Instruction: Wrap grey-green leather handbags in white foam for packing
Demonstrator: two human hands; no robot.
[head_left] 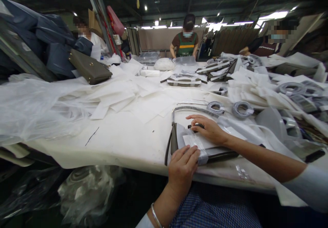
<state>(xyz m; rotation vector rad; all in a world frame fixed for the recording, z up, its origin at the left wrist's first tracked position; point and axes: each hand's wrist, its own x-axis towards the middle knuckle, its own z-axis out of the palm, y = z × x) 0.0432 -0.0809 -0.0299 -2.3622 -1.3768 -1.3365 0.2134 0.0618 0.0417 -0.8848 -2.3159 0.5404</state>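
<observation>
A dark olive handbag (174, 138) lies at the table's front edge, partly covered with white sheet and clear film. Its handle (188, 108), wrapped in clear plastic, arches up behind it. My left hand (183, 163) rests flat on the near side of the bag, fingers extended over the film and a white sheet (188, 140). Above the bag, my right hand (208, 129) has its fingers curled around a small black piece (196, 127), with one finger pointing left. Whether that piece belongs to the bag cannot be made out.
Coiled wrapped straps (242, 109) and a tape roll (273, 122) lie to the right. White sheets (120, 88) and clear plastic bags (33, 108) cover the left. Another wrapped bag (183, 80) sits farther back. A co-worker (185, 42) stands across the table.
</observation>
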